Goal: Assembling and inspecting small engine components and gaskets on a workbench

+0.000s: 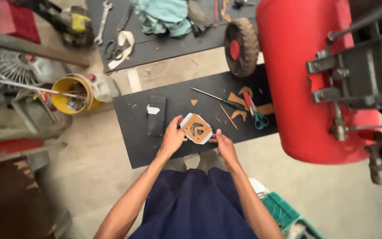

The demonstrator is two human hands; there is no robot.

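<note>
Fingers of left hand (172,139) and right hand (224,146) grip brown cut-out gasket (196,128).

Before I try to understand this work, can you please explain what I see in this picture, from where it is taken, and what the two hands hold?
There is no machine doing the work here: a person works with two bare hands. The one picture comes from a camera worn on the person's head, looking down, so you see the arms from above.

The left hand and the right hand hold between them a flat metal plate with a brown gasket-like sheet on it, which has shapes cut out of it.

Below lies a black board on the floor. On it are teal-handled scissors, a thin screwdriver, brown cut scraps and a dark block.

To the right stands a red tank with a small wheel. To the left is a yellow bucket of tools.
</note>
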